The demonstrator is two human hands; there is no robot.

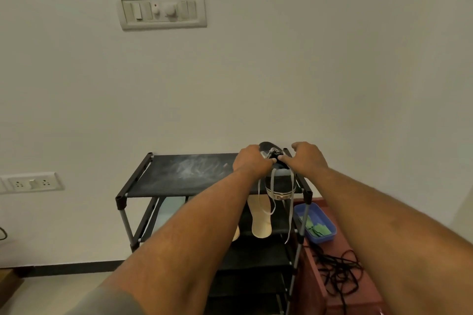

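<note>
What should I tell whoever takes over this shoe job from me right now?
Left hand and right hand: both pinch the laces over the middle of the dark shoe.
Shoe: on the rack's top shelf, right end, heel toward you.
Done: laces seem threaded near the toe.
Left: loose ends hang past the shelf edge, untied; likely finish lacing and tie.
An insole lies on the shelf below.

Home interior, by the evidence: tiered black shoe rack [166,179] with a laced sneaker [280,186] on top and pale insoles [261,221] on a lower shelf, set against a white wall [320,59] bearing a switch panel [162,10] and a socket plate [32,183].
</note>
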